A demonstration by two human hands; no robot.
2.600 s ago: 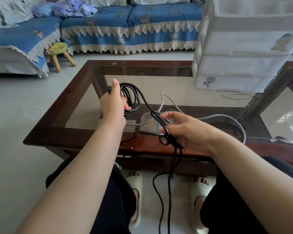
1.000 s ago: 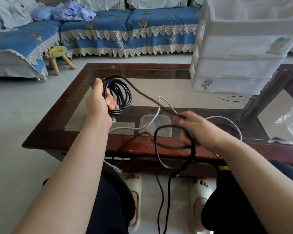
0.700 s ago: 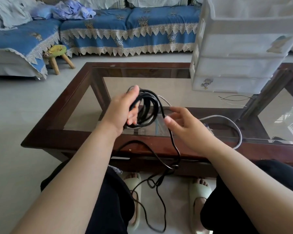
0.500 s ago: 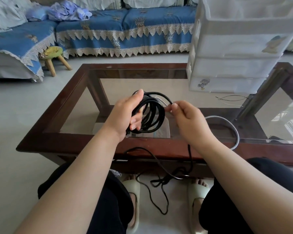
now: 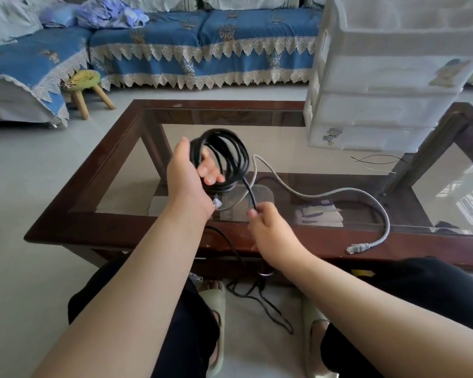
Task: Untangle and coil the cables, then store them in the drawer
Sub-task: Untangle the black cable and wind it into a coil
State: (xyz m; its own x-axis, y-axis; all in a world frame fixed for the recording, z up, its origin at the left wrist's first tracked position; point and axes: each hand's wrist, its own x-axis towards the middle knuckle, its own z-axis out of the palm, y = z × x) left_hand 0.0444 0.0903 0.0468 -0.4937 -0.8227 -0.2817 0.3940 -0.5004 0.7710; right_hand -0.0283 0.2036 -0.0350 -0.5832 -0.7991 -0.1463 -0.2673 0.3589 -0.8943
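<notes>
Black cable [image 5: 231, 159] half coiled, held above the table [image 5: 115, 170].

Several round loops sit in the left hand [image 5: 187, 178], fingers curled through them. One strand runs down to the right hand [image 5: 268, 227], which pinches it; the rest lies loose on the floor. A grey cable [image 5: 339, 190] lies on the glass, near the drawers [image 5: 388, 85].

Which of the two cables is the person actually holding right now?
The black cable: the left hand grips its coil and the right hand pinches its loose strand. The grey cable lies untouched on the glass table.
</notes>
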